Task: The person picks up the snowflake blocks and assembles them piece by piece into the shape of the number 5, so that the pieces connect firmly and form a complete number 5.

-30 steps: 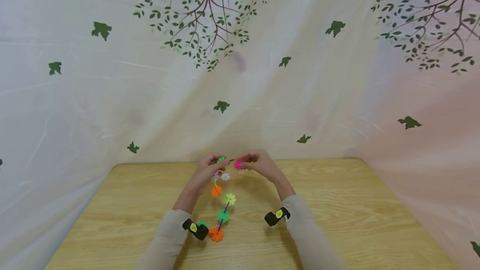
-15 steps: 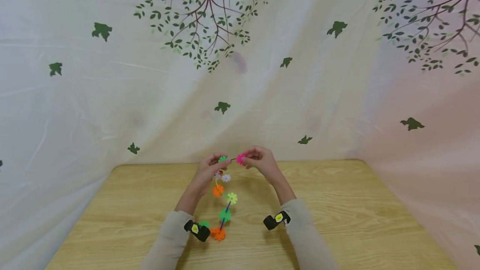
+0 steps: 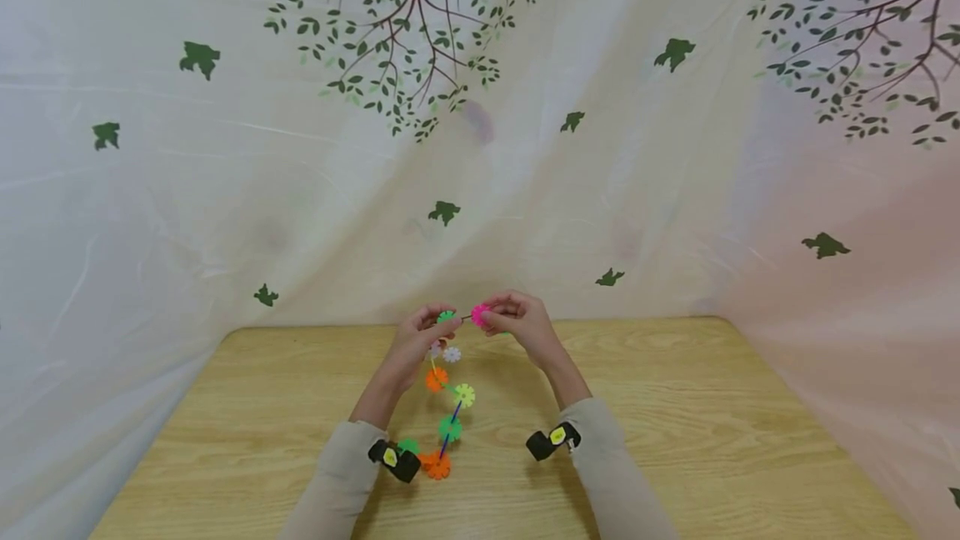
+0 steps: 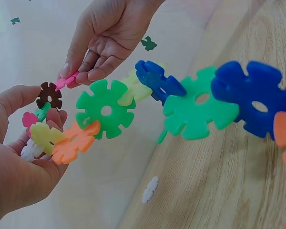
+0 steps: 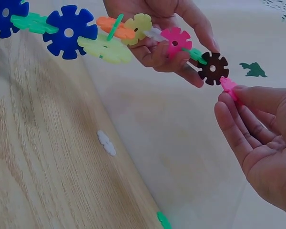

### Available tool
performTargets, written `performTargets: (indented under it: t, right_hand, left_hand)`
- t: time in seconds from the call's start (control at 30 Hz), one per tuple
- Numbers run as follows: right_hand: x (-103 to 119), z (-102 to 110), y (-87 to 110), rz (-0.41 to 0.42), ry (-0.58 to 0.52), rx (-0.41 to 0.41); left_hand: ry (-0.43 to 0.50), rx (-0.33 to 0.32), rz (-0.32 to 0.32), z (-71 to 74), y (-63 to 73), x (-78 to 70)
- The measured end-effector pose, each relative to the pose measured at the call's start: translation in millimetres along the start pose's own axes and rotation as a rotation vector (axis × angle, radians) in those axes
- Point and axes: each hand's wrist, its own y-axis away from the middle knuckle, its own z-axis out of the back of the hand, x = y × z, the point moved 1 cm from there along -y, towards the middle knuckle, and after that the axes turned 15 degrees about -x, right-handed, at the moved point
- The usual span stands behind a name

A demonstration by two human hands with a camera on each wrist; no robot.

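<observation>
A chain of interlocked plastic snowflake discs hangs from my left hand, whose fingers and thumb hold it near its far end. At that end a brown disc sticks out past the fingertips, joined to a green one. Between thumb and fingers my right hand pinches a pink disc, its edge right at the brown disc's rim. In the left wrist view, green, blue and orange discs of the chain stretch toward the camera.
A loose white disc lies on the wooden table near its far edge, and a green disc sits at that edge. A pale curtain with printed leaves hangs behind. Both wrists wear black camera straps.
My right hand has risen slightly with the pink disc, which now lines up with the brown disc at the chain's end. The left hand has hardly moved and still holds the chain.
</observation>
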Motion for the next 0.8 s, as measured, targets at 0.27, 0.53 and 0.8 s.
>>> performTargets:
  t: [0.27, 0.53, 0.8]
  right_hand:
    - [3.2, -1.5, 1.1, 0.003, 0.017, 0.003]
    - [5.9, -1.8, 3.7, 0.022, 0.037, -0.002]
    - [8.0, -2.1, 5.9, 0.023, 0.025, 0.0]
  left_hand:
    - [0.015, 0.034, 0.004, -2.1, 1.8, -1.1]
    - [0.045, 0.037, -0.001, -2.6, 3.4, -1.1]
    - [0.052, 0.042, -0.014, -1.1, 4.9, -1.3]
